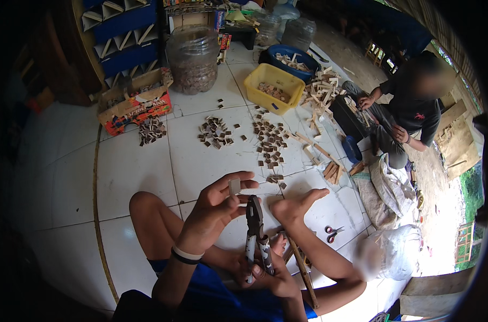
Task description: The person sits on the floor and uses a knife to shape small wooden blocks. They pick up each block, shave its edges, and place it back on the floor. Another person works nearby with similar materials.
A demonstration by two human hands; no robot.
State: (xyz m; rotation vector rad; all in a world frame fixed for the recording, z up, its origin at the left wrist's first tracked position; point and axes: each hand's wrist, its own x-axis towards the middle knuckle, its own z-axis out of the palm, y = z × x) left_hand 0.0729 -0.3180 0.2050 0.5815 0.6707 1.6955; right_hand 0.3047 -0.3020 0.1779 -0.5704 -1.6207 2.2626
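My left hand [207,210] is raised over my crossed legs and pinches a small pale square piece [234,187] between thumb and fingers. A pair of pliers [253,216] with worn white handles is gripped low down by my right hand [266,275]. Its handles are spread a little, and the dark jaws point up, close beside my left fingertips. Whether the jaws touch the piece cannot be made out. On the white tiles beyond my hands lie loose piles of small dark square pieces [270,140], [215,132] with pale edges.
A yellow tub [249,83], a blue basin [273,49], a clear plastic container [171,51] and a printed carton [134,111] stand farther off. Wood offcuts [322,88] lie right of the tub. Scissors [333,233] and a stick [303,271] are near my legs. A co-worker [416,115] sits at right.
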